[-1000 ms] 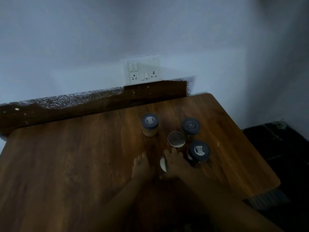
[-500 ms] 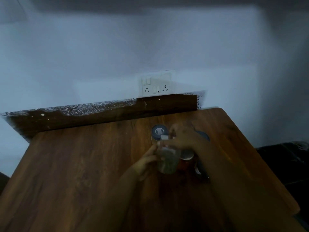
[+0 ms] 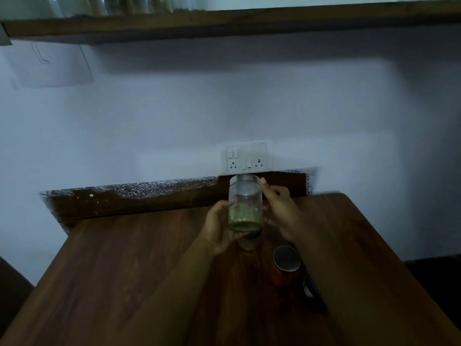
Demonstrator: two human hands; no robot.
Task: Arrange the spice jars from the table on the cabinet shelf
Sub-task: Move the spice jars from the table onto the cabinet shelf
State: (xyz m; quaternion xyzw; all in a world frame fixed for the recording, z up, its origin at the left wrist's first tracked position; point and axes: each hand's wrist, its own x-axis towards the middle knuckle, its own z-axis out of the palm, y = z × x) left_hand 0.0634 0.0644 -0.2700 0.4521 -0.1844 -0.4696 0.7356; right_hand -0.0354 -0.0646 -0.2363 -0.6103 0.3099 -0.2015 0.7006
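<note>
A clear spice jar (image 3: 245, 203) with green flakes in its lower half is held upright above the wooden table (image 3: 124, 283). My left hand (image 3: 217, 227) cups its base and lower side. My right hand (image 3: 278, 204) grips its upper right side, thumb near the lid. Beneath it a small jar (image 3: 248, 243) stands on the table, mostly hidden. A jar with a metal lid and reddish contents (image 3: 286, 264) stands to the right, and another jar (image 3: 308, 289) is largely hidden behind my right forearm. High above runs the wooden shelf (image 3: 224, 21).
Several glass jars (image 3: 119, 5) stand on the shelf at the top left. A white switch and socket plate (image 3: 247, 157) sits on the wall just behind the raised jar. A dark backsplash strip (image 3: 139, 198) runs along the table's far edge.
Both hands lifted the green-flake jar off the table and raised it in front of the wall. My view tilted upward, bringing the shelf into sight.
</note>
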